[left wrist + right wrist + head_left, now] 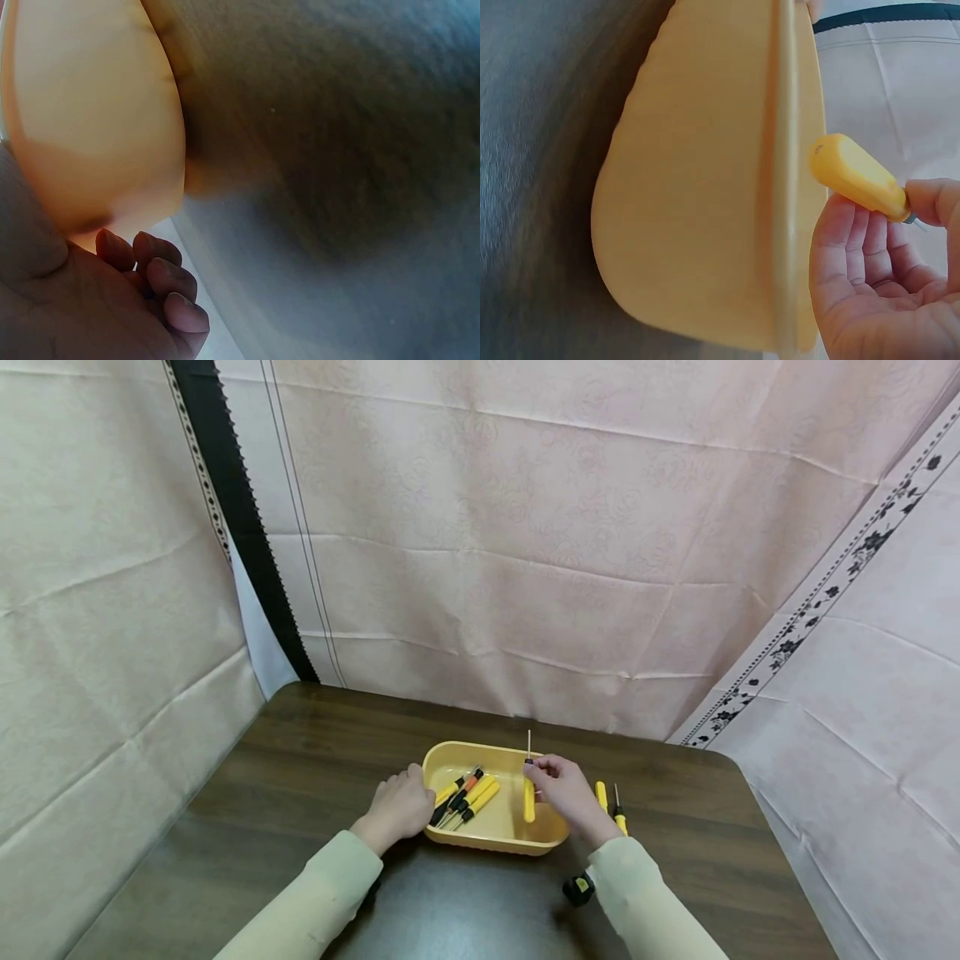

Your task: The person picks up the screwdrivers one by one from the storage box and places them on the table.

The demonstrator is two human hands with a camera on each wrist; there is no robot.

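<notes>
A yellow plastic tray (491,842) holds several yellow and black screwdrivers (474,802) in its left half. My right hand (564,789) pinches one yellow-handled screwdriver (529,800) above the tray's right part, its shaft pointing away; in the right wrist view its handle (859,174) lies between thumb and fingers (870,247). At the tray's left end, my left hand (401,802) grips the rim. The left wrist view has curled fingers (169,281) beside the tray wall (97,112).
Two yellow-handled tools (619,817) lie on the brown table (315,760) right of the tray. A black round object (578,889) sits near my right sleeve. Patterned cloth (487,527) hangs behind the table and at both sides.
</notes>
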